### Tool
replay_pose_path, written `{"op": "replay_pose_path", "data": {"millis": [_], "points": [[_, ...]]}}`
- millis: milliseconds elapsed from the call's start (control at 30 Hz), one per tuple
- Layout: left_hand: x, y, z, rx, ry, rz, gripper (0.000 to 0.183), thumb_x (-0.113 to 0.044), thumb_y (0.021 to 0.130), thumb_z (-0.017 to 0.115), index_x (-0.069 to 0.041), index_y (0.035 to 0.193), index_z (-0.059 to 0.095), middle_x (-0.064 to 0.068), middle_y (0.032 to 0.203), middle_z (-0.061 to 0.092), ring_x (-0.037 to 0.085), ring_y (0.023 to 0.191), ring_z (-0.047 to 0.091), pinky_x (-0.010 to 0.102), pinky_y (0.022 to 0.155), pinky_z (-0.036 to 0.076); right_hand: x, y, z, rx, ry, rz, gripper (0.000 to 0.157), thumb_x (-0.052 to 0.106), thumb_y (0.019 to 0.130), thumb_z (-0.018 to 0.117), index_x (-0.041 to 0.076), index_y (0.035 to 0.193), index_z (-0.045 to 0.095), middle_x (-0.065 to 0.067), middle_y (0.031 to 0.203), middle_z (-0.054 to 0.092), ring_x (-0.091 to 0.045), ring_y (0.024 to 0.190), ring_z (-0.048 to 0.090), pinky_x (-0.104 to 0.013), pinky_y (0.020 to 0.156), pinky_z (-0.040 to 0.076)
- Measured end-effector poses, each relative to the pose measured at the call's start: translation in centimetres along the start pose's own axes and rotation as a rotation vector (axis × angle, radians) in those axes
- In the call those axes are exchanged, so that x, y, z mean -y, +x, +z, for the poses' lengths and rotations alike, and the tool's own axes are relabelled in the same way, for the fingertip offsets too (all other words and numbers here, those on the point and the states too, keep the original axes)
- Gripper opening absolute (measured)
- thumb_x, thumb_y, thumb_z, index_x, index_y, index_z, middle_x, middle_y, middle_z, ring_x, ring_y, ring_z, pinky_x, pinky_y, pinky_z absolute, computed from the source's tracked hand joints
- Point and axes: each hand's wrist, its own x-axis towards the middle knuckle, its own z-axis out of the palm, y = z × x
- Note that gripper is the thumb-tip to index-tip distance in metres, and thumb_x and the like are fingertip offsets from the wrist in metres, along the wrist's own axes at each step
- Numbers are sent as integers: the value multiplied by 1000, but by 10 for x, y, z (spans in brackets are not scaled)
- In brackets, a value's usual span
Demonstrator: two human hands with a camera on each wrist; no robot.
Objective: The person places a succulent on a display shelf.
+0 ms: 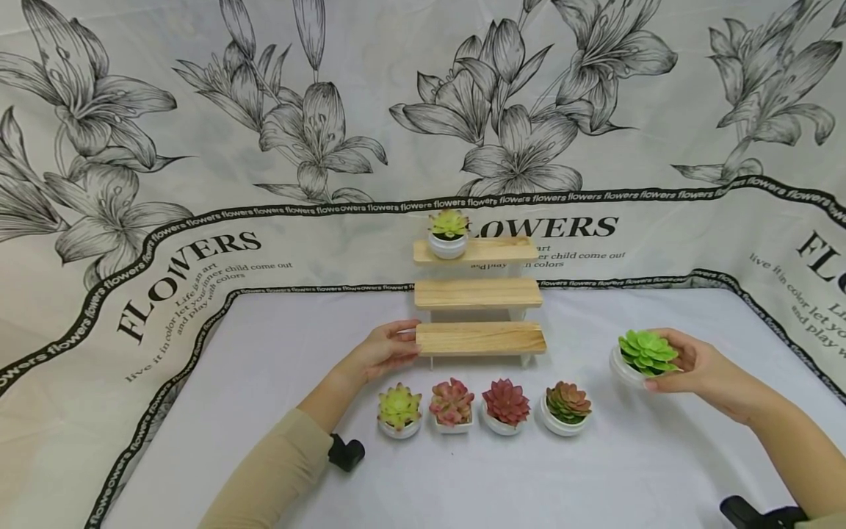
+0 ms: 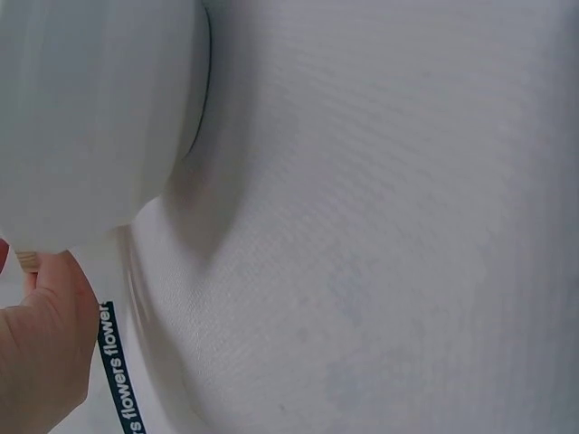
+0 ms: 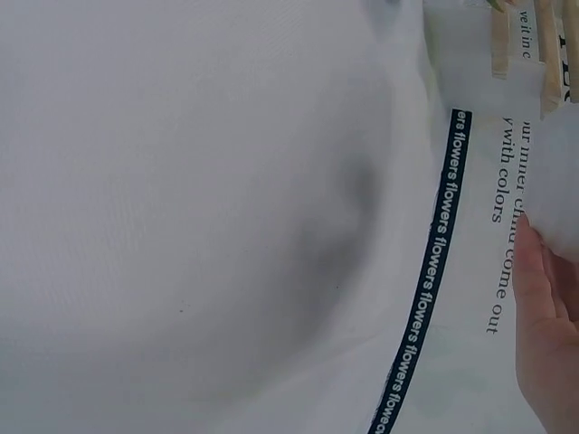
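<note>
My left hand [image 1: 390, 350] grips the left end of the lowest step of a three-tier wooden display stand [image 1: 481, 338]. In the left wrist view the fingers of that hand [image 2: 54, 334] meet at a bit of wood [image 2: 29, 261]. Off to the right, my right hand [image 1: 700, 371] holds a bright green potted succulent [image 1: 648, 354] by its white pot, thumb at the near side and fingers behind. A shadow falls on the table below it. On the stand's top step, at the left, sits a yellow-green potted succulent [image 1: 448, 234].
In front of the stand stands a row of potted succulents: a yellow-green one [image 1: 399, 407], a pink one [image 1: 452, 402], a dark red one [image 1: 506, 402] and a brownish-green one [image 1: 567, 404]. A flower-printed cloth [image 1: 350, 242] hangs behind the white table [image 1: 297, 316].
</note>
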Motion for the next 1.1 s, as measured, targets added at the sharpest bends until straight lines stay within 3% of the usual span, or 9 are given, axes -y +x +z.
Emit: {"op": "replay_pose_path", "data": {"millis": [367, 733, 833, 900, 1100], "points": [[-4, -2, 0, 20, 12, 12, 57, 15, 86, 53, 2, 139, 37, 24, 134, 45, 15, 88, 59, 26, 76, 53, 16, 11, -7, -12, -32, 6, 55, -8, 83, 62, 28, 121, 46, 18, 112, 56, 2, 98, 53, -15, 76, 46], [-2, 0, 1, 9, 3, 9, 57, 15, 85, 53, 2, 139, 39, 23, 133, 46, 16, 90, 58, 26, 78, 53, 29, 18, -7, -14, 11, -37, 57, -11, 83, 59, 29, 122, 45, 15, 112, 56, 0, 98, 54, -15, 77, 46], [-1, 0, 0, 3, 0, 8, 57, 16, 85, 53, 1, 138, 40, 23, 132, 47, 17, 91, 58, 27, 78, 53, 33, 21, -5, -32, -16, -3, 56, -8, 83, 61, 29, 122, 43, 16, 112, 54, 0, 98, 53, -15, 76, 46], [0, 1, -1, -1, -5, 4, 57, 16, 85, 53, 0, 138, 40, 23, 133, 47, 18, 92, 59, 27, 78, 53, 36, 23, -4, -45, -46, 36, 56, -4, 84, 63, 27, 125, 41, 18, 112, 52, 1, 98, 51, -15, 76, 46], [1, 0, -1, 12, 3, 11, 57, 15, 85, 53, 2, 139, 39, 24, 134, 45, 19, 94, 58, 28, 80, 52, 46, 34, 0, -61, -94, 117, 68, 6, 84, 67, 2, 138, 26, 15, 113, 46, 4, 97, 49, -14, 78, 45]]}}
